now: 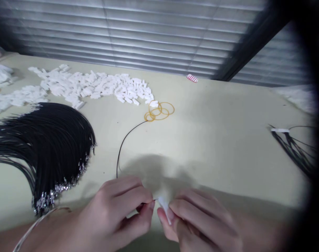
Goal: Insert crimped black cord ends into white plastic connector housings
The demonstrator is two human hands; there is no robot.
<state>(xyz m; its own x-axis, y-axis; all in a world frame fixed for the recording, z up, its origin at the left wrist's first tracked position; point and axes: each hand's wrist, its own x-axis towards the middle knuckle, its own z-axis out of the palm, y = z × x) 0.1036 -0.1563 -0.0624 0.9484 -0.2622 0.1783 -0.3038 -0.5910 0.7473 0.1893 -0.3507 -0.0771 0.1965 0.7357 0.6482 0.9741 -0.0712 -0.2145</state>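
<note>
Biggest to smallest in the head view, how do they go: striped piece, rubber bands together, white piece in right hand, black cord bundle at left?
1. Black cord bundle
2. Rubber bands
Unsure: white piece and striped piece; the white one looks longer but is nearer the camera and partly hidden.

"What's at the back on your end?"
"I see grey, horizontal slatted blinds (159,35), coolly lit, behind a smooth, pale cream tabletop (233,119)."
"And rightward?"
"A thick, dark frame bar (251,47) slants upward (the far edge goes black for me), with more grey slats (277,57) beyond."
</note>
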